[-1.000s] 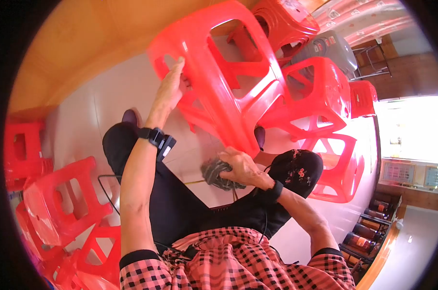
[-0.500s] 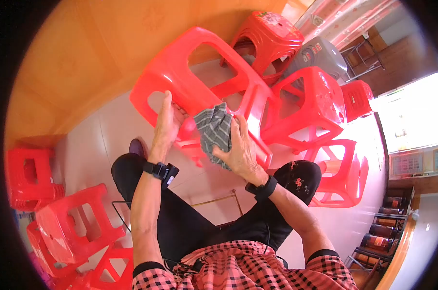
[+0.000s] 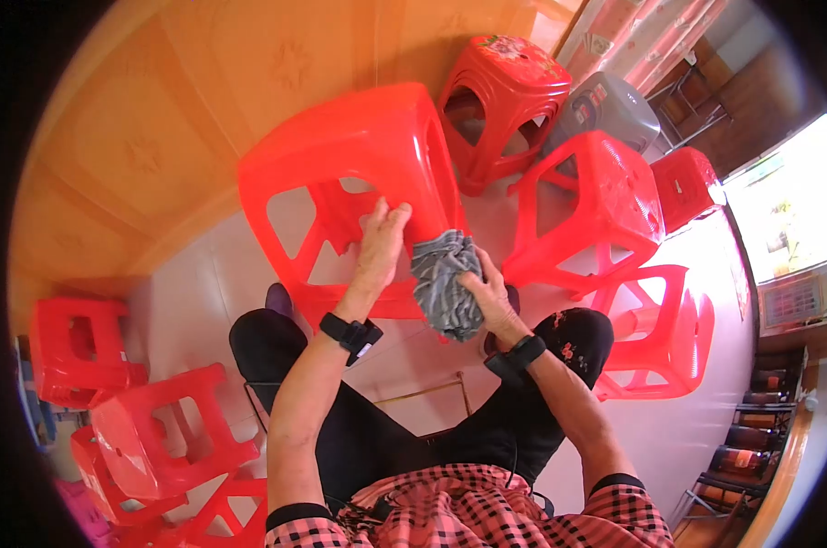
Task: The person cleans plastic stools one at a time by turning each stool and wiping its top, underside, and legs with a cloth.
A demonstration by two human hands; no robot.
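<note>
Just beyond our spread knees (image 3: 573, 345) is the stool (image 3: 350, 137), red and glossy, its seat end towards the orange wall (image 3: 149, 137) and its legs reaching back our way. And both our hands are busy at it! Our left hand (image 3: 382, 247) is up against the inner side of the near leg (image 3: 424, 178), just under the seat's edge, with a couple of fingertips showing on the plastic; whether the other fingers curl round behind, we can't tell, so we won't call that a firm clamp. Our right hand (image 3: 491, 301), though, leaves little doubt: thumb and fingers are closed on the cloth (image 3: 448, 288), grey, striped and bunched, and it sits right over the lower part of that same leg. Does it wrap all the way round? We can't see.

So we judge ourselves to be mid-wipe, on this one leg, left hand steadying, right hand rubbing. What does the next move call for? A sure hold on the left, we'd say, and on the right an even pull of the cloth down towards the foot, bunched enough to reach the edges. Mind the elbow room, too: another red stool (image 3: 614, 192) stands close on our right, with the flowered stool (image 3: 486, 87) and the grey one (image 3: 614, 108) farther off.
</note>
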